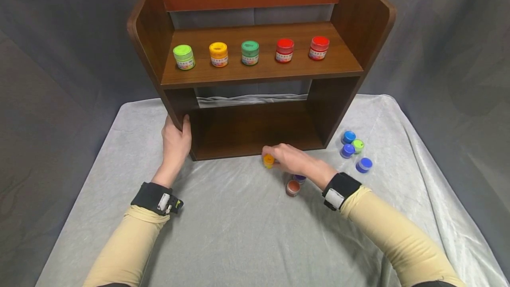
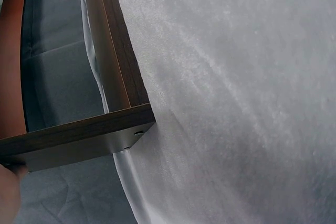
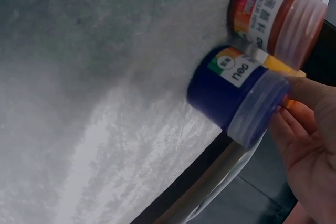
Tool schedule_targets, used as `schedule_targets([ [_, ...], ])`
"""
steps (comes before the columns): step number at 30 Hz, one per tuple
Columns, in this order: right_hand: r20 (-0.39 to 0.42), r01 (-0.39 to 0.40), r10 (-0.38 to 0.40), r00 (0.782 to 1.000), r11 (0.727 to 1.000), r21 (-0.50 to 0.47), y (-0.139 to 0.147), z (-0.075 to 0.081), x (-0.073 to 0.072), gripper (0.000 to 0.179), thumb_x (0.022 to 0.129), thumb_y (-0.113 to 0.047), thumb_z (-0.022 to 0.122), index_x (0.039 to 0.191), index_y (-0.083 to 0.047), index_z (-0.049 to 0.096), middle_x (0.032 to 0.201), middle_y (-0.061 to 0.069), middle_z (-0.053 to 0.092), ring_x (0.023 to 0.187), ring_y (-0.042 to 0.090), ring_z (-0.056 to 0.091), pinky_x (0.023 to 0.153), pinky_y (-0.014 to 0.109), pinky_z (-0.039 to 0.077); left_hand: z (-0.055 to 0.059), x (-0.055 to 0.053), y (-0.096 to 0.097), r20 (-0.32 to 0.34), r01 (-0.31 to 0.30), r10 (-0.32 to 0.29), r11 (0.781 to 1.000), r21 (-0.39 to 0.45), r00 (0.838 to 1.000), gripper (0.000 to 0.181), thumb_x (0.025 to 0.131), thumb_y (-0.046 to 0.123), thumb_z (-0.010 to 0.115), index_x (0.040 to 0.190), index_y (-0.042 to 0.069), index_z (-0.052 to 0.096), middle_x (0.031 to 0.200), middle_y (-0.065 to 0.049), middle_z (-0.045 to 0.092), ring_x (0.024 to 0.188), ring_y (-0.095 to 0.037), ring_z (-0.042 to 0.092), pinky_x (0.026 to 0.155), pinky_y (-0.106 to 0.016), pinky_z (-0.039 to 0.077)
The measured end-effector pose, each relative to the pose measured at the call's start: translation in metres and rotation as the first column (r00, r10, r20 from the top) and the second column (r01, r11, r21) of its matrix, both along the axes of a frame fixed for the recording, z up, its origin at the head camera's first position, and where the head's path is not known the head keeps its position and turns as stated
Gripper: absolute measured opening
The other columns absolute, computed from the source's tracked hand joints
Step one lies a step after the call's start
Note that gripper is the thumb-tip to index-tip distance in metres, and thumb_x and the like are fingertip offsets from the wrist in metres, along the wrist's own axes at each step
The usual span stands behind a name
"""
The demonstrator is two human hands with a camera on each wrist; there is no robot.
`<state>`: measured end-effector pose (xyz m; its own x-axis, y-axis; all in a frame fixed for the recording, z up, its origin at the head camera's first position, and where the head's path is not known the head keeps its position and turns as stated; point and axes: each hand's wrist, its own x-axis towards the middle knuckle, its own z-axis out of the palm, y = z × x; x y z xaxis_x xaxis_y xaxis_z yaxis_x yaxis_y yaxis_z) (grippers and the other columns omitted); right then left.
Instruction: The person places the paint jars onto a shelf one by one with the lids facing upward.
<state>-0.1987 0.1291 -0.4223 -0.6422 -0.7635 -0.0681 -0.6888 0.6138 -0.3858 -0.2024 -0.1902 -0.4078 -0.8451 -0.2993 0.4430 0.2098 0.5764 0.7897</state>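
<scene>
My left hand [image 1: 176, 141] grips the left side panel of a dark brown wooden shelf [image 1: 259, 79], thumb on its front edge. In front of the shelf's lower board, my right hand [image 1: 290, 159] pinches a yellow-orange paint jar [image 1: 268, 160] between thumb and fingers. Just nearer than that hand stand a brown paint jar [image 1: 292, 188] and a dark blue paint jar [image 1: 299, 179], the blue one partly hidden by the hand in the head view. In the right wrist view the dark blue jar [image 3: 231, 93] and brown jar [image 3: 278, 17] overlap the held jar.
On the upper board stand light green [image 1: 184, 57], orange [image 1: 218, 54], green [image 1: 250, 53] and two red paint jars [image 1: 284, 51] in a spaced row. Right of the shelf, several blue jars [image 1: 364, 164] and a light green jar [image 1: 358, 146] cluster on the grey cloth [image 1: 223, 234].
</scene>
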Motion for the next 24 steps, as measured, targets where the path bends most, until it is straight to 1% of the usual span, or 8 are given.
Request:
schedule_targets([
  [2, 0.010, 0.009, -0.009, 1.000, 1.000, 0.022, -0.0002, 0.0010, -0.0003, 0.031, 0.087, -0.003, 0.075, 0.113, -0.009, 0.060, 0.103, 0.007, 0.072, 0.087, 0.019, 0.065, 0.090, 0.037, 0.058, 0.0003, 0.0003, -0.0001, 0.000, -0.002, 0.002, 1.000, -0.002, 1.000, 0.040, 0.101, 0.022, 0.052, 0.129, -0.006, 0.052, 0.120, -0.028, 0.061, 0.115, -0.043, 0.060, 0.098, -0.055, 0.046],
  [5, 0.015, 0.013, -0.013, 1.000, 0.999, 0.046, -0.0010, 0.0026, -0.0003, 0.031, 0.086, -0.001, 0.075, 0.112, -0.010, 0.060, 0.103, 0.006, 0.072, 0.085, 0.019, 0.063, 0.089, 0.037, 0.058, 0.0004, 0.0004, -0.0002, -0.004, -0.010, 0.010, 1.000, -0.003, 1.000, 0.039, 0.101, 0.021, 0.053, 0.129, -0.007, 0.052, 0.120, -0.028, 0.062, 0.116, -0.043, 0.060, 0.098, -0.055, 0.045],
  [9, -0.017, -0.003, 0.003, 1.000, 0.999, 0.046, -0.0013, 0.0021, -0.0002, 0.031, 0.084, 0.003, 0.075, 0.108, -0.010, 0.061, 0.108, 0.008, 0.069, 0.093, 0.020, 0.064, 0.092, 0.038, 0.057, 0.0003, 0.0004, 0.0002, -0.002, -0.009, 0.009, 1.000, 0.002, 1.000, 0.040, 0.101, 0.022, 0.053, 0.129, -0.007, 0.052, 0.120, -0.028, 0.062, 0.116, -0.043, 0.060, 0.098, -0.054, 0.045],
  [11, -0.036, -0.010, 0.012, 0.999, 0.999, 0.034, -0.0008, 0.0008, -0.0004, 0.031, 0.083, 0.004, 0.076, 0.107, -0.010, 0.062, 0.111, 0.009, 0.067, 0.098, 0.022, 0.064, 0.093, 0.038, 0.057, 0.0002, 0.0005, 0.0004, 0.000, -0.007, 0.007, 1.000, 0.003, 1.000, 0.040, 0.101, 0.022, 0.053, 0.129, -0.007, 0.052, 0.120, -0.028, 0.062, 0.116, -0.043, 0.060, 0.098, -0.054, 0.045],
  [14, -0.046, -0.012, 0.013, 0.999, 1.000, 0.008, 0.0005, -0.0003, -0.0008, 0.031, 0.083, 0.007, 0.074, 0.106, -0.010, 0.063, 0.112, 0.009, 0.064, 0.100, 0.023, 0.063, 0.092, 0.038, 0.056, 0.0005, 0.0004, 0.0006, 0.001, -0.007, 0.007, 1.000, 0.003, 1.000, 0.041, 0.101, 0.022, 0.053, 0.130, -0.006, 0.052, 0.120, -0.028, 0.062, 0.116, -0.043, 0.060, 0.098, -0.054, 0.046],
  [19, -0.030, 0.002, -0.002, 1.000, 1.000, -0.022, 0.0034, -0.0013, 0.0000, 0.036, 0.083, 0.013, 0.068, 0.110, -0.010, 0.063, 0.113, 0.008, 0.061, 0.100, 0.023, 0.061, 0.093, 0.039, 0.055, 0.0001, 0.0001, 0.0007, -0.002, -0.013, 0.013, 1.000, -0.003, 1.000, 0.040, 0.101, 0.021, 0.053, 0.129, -0.007, 0.052, 0.120, -0.029, 0.062, 0.118, -0.044, 0.060, 0.098, -0.055, 0.045],
  [22, -0.017, 0.005, -0.005, 1.000, 1.000, -0.025, 0.0049, -0.0020, 0.0004, 0.041, 0.082, 0.011, 0.070, 0.115, -0.010, 0.060, 0.116, 0.010, 0.060, 0.104, 0.026, 0.061, 0.093, 0.041, 0.054, -0.0002, -0.0001, 0.0004, -0.007, -0.018, 0.018, 1.000, -0.004, 1.000, 0.040, 0.100, 0.021, 0.053, 0.128, -0.007, 0.053, 0.119, -0.029, 0.062, 0.118, -0.044, 0.060, 0.098, -0.055, 0.045],
  [24, -0.018, 0.013, -0.013, 1.000, 1.000, -0.010, 0.0049, -0.0016, 0.0004, 0.044, 0.083, 0.006, 0.074, 0.121, -0.010, 0.058, 0.121, 0.012, 0.060, 0.108, 0.028, 0.061, 0.095, 0.042, 0.054, -0.0007, -0.0004, 0.0001, -0.011, -0.018, 0.018, 1.000, -0.001, 1.000, 0.039, 0.100, 0.021, 0.053, 0.128, -0.008, 0.053, 0.119, -0.029, 0.062, 0.117, -0.044, 0.060, 0.098, -0.055, 0.045],
])
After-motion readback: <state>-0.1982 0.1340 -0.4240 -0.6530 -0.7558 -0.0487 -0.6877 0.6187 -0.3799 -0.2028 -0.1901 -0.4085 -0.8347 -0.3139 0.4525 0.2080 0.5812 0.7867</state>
